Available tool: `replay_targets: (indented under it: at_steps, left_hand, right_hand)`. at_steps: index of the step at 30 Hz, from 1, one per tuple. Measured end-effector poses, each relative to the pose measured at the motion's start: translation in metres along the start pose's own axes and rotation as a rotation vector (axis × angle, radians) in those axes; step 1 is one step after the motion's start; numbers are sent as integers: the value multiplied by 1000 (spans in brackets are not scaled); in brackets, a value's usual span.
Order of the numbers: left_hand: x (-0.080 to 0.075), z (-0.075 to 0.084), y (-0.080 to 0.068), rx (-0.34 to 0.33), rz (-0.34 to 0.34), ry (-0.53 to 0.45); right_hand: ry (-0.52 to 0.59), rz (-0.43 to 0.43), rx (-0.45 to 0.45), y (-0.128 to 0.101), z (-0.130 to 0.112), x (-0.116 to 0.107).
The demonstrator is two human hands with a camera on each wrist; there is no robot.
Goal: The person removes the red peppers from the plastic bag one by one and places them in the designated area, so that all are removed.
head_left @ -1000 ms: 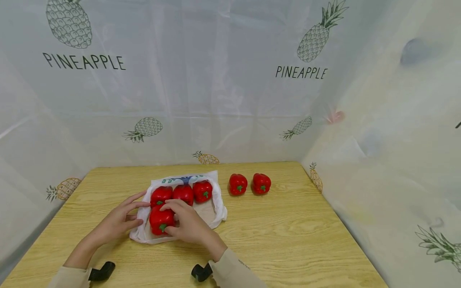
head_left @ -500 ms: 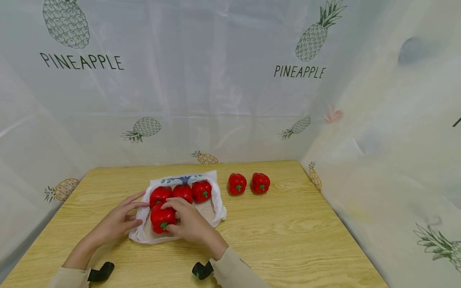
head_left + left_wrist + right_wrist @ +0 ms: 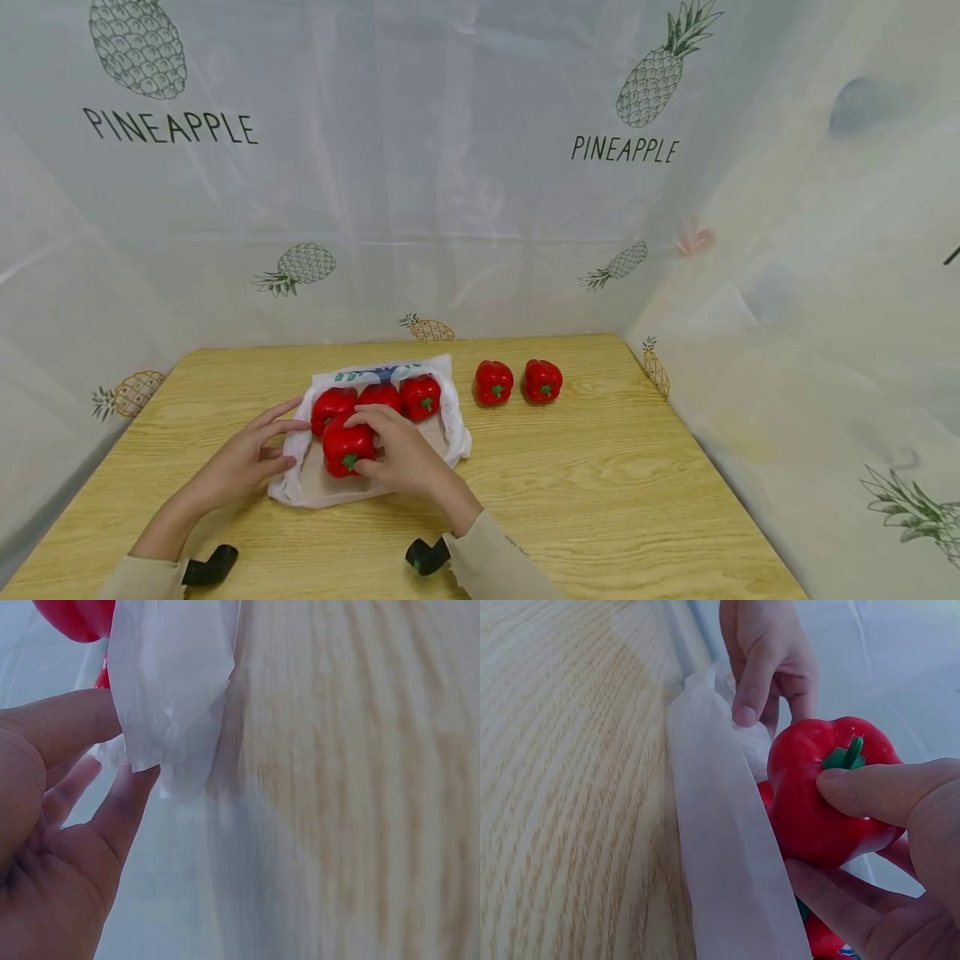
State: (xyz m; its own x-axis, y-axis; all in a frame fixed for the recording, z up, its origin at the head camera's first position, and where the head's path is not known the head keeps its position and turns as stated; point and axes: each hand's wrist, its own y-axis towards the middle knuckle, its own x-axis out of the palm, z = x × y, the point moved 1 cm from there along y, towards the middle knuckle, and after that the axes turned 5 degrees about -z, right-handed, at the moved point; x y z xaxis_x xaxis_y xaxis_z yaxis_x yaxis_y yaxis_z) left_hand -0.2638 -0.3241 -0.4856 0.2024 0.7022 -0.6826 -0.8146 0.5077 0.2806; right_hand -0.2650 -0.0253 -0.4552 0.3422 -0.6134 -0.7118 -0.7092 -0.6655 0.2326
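The right hand (image 3: 405, 457) has its grip closed round a red bell pepper (image 3: 347, 446), thumb on top near the green stem and the other fingers curled beneath it; the right wrist view shows this plainly, with the pepper (image 3: 821, 791) held between thumb and fingers just over the edge of the white plastic bag (image 3: 731, 877). The pepper sits inside the open mouth of that bag (image 3: 450, 417), at its near left part, just in front of three more red bell peppers (image 3: 381, 398) lined up in a row along the bag's far side. The left hand (image 3: 247, 454) rests at the bag's left edge with its fingers fairly straight and spread; in the left wrist view the thumb and a fingertip of this hand (image 3: 52, 825) touch a fold of the thin plastic (image 3: 169, 690), and whether they truly pinch it cannot be told. The bag lies flat on the light wooden table (image 3: 600, 483), left of its middle. Two further red bell peppers (image 3: 517, 382) stand side by side on the bare wood to the right of the bag, apart from it. A pale curtain printed with pineapples (image 3: 660, 71) hangs behind and to the sides of the table.
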Motion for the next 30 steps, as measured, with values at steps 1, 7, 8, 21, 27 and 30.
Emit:
replay_targets:
  at_steps: [1, 7, 8, 21, 27, 30]
  left_hand:
    - [0, 0, 0, -1, 0, 1]
    - [-1, 2, 1, 11, -1, 3]
    - [-1, 2, 0, 13, -1, 4]
    - [-2, 1, -1, -14, -1, 27]
    - [-1, 0, -1, 0, 0, 20]
    - [-1, 0, -1, 8, 0, 22]
  right_hand:
    - [3, -1, -1, 0, 0, -1]
    - [14, -2, -5, -2, 0, -6]
    - [17, -2, -5, -2, 0, -7]
    - [14, 13, -35, -7, 1, -22]
    - [17, 14, -28, -10, 5, -27]
    - [15, 13, -16, -13, 6, -30]
